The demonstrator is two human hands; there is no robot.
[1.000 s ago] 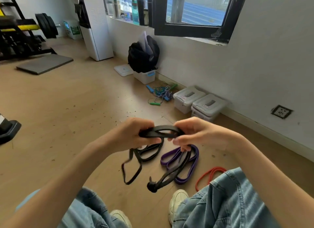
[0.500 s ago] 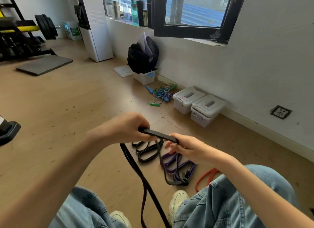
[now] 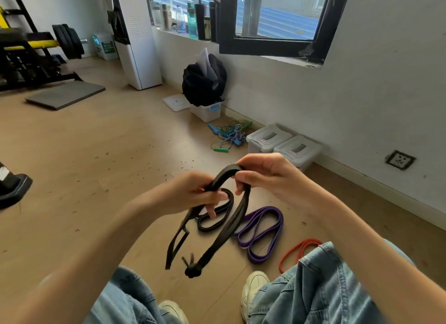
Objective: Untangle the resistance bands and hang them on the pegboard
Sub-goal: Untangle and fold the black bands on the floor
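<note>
Both hands hold a black band (image 3: 218,182) up over the floor (image 3: 84,167) — the left hand (image 3: 193,194) with fingers curled round its left side, the right hand (image 3: 261,173) pinching the top of the arch. The band's strands hang down to a knot (image 3: 192,271) near the knees. On the floor beyond lie another black band (image 3: 212,221), a purple band (image 3: 261,232) to its right and a red band (image 3: 298,250) at the near right.

We see a black resistance band (image 3: 231,217) held up in an arch, its strands hanging to a knot (image 3: 192,270) at the bottom. On the wooden floor lie 3 more: a black band (image 3: 212,223) coiled, a purple band (image 3: 261,232) folded beside it, and a red band (image 3: 298,250) near the knee.
</note>
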